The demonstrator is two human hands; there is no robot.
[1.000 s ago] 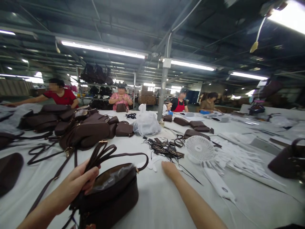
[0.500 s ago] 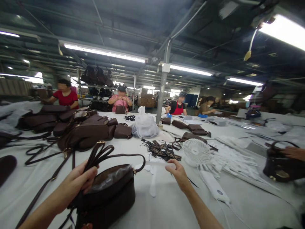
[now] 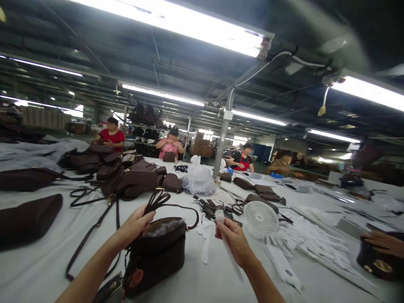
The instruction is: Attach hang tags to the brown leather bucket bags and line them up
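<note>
My left hand [image 3: 136, 226] is closed around the bunched straps [image 3: 156, 200] of a dark brown handbag [image 3: 162, 256]. The bag stands upright on the table with its top open and clear plastic inside. A round reddish emblem [image 3: 136, 278] shows low on its side. My right hand [image 3: 234, 237] pinches a long white strip [image 3: 232, 261] with a rounded end, to the right of the bag and apart from it. Between my hands, similar white strips [image 3: 205, 249] lie on the table. Just behind them is a pile of black tags with cords [image 3: 211, 207].
A white fan [image 3: 261, 218] stands right of my right hand, near many white strips [image 3: 312, 240]. Brown bags [image 3: 132, 183] are heaped at left, with a white plastic bag [image 3: 198, 179] behind. A co-worker's hand [image 3: 383, 243] touches a dark bag at far right. A post [image 3: 221, 147] rises mid-table.
The view has shifted, so the scene sits further right. My right hand has turned the white strip from lying sideways to pointing upward. My left hand still grips the straps.
</note>
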